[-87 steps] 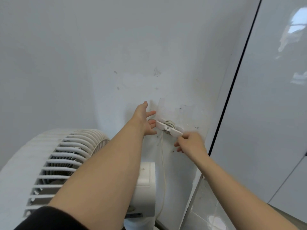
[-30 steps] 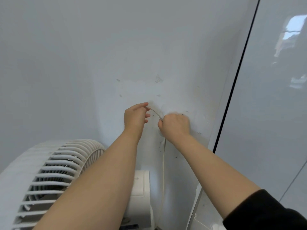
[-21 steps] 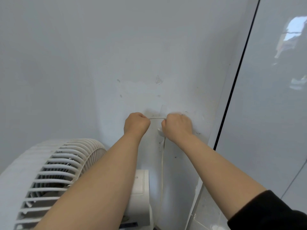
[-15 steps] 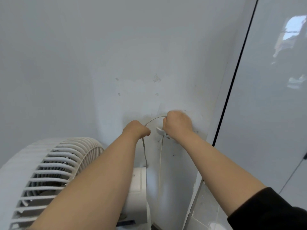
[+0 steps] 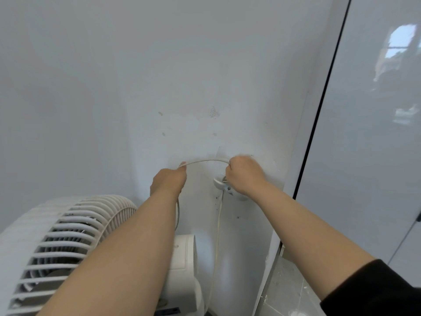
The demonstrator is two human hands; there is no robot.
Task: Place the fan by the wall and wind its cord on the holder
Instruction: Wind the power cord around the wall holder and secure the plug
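Both hands are up at the white wall, fingers curled into fists. The left hand grips the pale cord, which arcs across to the right hand, whose fingers close round it just above the holder (partly hidden by that fist). One strand hangs from the holder down behind the fan, which stands close by the wall, lower left.

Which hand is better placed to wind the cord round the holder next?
Probably the right hand: it grips the cord directly at the holder, while the left hand holds the cord out to the side.
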